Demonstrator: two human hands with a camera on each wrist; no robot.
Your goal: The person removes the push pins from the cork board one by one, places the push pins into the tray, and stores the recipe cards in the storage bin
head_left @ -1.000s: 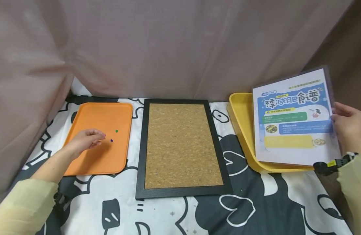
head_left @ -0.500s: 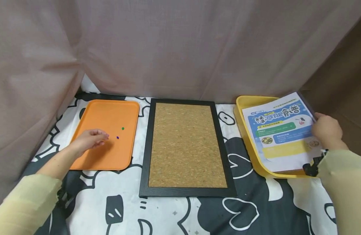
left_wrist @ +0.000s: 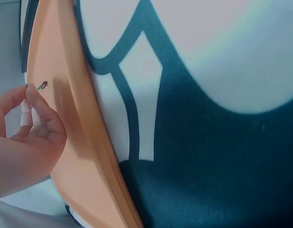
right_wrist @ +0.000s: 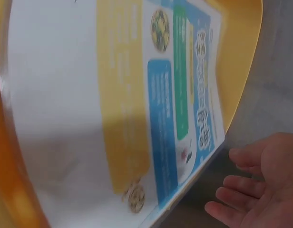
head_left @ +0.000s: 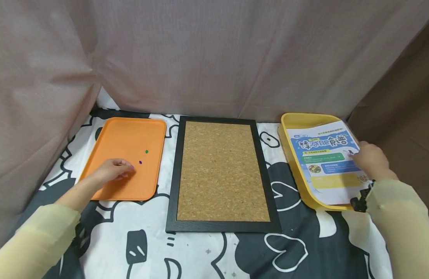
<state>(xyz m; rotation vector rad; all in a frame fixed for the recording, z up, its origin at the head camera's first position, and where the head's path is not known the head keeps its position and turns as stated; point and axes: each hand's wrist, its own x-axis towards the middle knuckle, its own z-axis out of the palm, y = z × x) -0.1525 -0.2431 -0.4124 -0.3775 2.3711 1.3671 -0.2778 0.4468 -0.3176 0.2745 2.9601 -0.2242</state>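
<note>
A printed sheet with blue, green and yellow blocks lies in the yellow tray at the right. My right hand is at the sheet's right edge. In the right wrist view, the fingers of this right hand are loosely bent and stand apart from the sheet. My left hand hovers over the orange tray, thumb and forefinger close together, with nothing clearly held. Just beyond its fingertips are a tiny purple piece and a tiny green piece, too small to identify.
Between the two trays lies a cork board in a black frame. Everything rests on a black-and-white patterned cloth. A greyish-brown curtain hangs along the back and sides.
The printed sheet has come down from a tilted, raised position into the yellow tray, and my right hand has moved left and lower with it. My left hand has shifted slightly, still over the orange tray.
</note>
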